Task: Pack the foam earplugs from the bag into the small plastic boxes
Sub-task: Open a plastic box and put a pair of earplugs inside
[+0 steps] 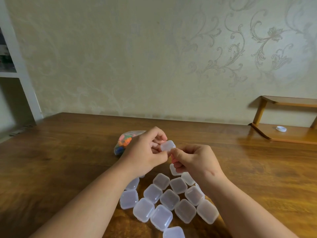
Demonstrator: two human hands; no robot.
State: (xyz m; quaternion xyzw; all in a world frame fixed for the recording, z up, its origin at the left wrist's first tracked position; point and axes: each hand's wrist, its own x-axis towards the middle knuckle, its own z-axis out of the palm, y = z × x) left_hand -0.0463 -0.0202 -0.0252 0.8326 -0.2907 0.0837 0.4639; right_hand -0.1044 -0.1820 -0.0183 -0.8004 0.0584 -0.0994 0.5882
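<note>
- The left hand (145,152) pinches a small clear box (168,145) by its left side, thumb below and fingers curled above, raised over the desk (68,152).
- The right hand (197,162) meets the box from the right, thumb and forefinger nipping its near corner, the other fingers curled; something pink shows beneath them, too blurred to name.
- The bag (118,149) of coloured earplugs (126,140) lies on the desk just behind the left hand, partly hidden by it.
- The other boxes (169,200) lie clustered on the desk between the forearms, nearer the person than both hands.
</note>
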